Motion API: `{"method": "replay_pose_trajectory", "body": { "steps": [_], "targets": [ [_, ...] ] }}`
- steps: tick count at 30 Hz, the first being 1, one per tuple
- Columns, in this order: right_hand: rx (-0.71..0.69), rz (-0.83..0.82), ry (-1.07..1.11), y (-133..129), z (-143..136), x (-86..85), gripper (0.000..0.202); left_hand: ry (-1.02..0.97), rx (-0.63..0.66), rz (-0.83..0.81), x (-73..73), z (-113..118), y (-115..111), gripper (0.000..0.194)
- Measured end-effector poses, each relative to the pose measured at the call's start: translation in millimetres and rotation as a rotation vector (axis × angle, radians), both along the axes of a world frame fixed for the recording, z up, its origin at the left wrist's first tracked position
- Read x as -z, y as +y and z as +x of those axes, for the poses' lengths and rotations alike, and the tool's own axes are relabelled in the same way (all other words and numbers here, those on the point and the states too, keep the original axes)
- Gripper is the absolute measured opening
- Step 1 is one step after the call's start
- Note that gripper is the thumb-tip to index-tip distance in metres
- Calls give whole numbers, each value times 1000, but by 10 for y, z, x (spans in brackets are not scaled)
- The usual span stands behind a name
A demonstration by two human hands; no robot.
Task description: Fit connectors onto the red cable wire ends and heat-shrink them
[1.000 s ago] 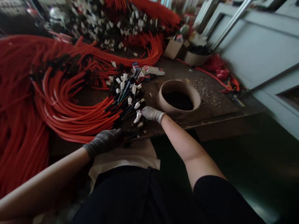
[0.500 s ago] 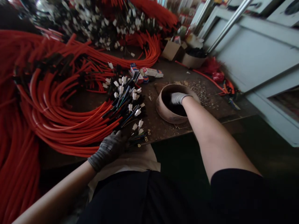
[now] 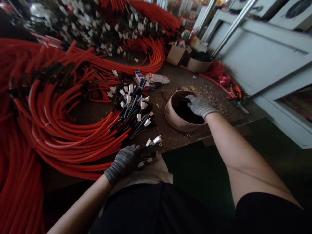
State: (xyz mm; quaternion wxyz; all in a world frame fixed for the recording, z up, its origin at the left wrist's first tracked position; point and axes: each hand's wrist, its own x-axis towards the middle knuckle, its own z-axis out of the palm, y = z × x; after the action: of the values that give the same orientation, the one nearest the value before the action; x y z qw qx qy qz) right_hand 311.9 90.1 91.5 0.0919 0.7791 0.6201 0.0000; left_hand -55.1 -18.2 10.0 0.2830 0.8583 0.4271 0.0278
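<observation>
In a grey knit glove, my left hand [image 3: 127, 158] is closed around the end of a wiring harness near the bench's front edge. White plug connectors [image 3: 154, 140] and ring terminals stick out past its fingers. To its left curves a thick bundle of orange-sleeved harnesses [image 3: 80, 143], whose dark ends carry more white plugs. My gloved right hand [image 3: 201, 105] is over the far right rim of a round, low-walled container [image 3: 177, 123]. Its fingers are curled down into the opening; what they pinch is too dark to make out. The container's inside is dark.
Small printed boxes [image 3: 157, 78] lie behind the plugs. Scraps litter the bench [image 3: 162, 112]. Farther back are a cardboard box [image 3: 175, 55], a second round container [image 3: 198, 65] and more orange harnesses [image 3: 156, 53]. A pale cabinet [image 3: 246, 55] borders the right side.
My right hand has risen from deep inside the container to its rim and shifted right. My left hand has drawn the harness end slightly right and toward me, apart from the other plugs.
</observation>
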Motion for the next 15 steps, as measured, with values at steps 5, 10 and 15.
{"method": "replay_pose_trajectory", "body": {
  "steps": [5,10,15],
  "targets": [
    [233,201,649,-50,-30,25,36,316,8,112,-160,124,1,36],
    [470,332,1230,-34,-151,130,36,242,-21,121,-109,56,-9,40],
    [593,508,1514,-53,-184,153,27,-31,-47,230,-86,-19,-4,31]
  ]
}}
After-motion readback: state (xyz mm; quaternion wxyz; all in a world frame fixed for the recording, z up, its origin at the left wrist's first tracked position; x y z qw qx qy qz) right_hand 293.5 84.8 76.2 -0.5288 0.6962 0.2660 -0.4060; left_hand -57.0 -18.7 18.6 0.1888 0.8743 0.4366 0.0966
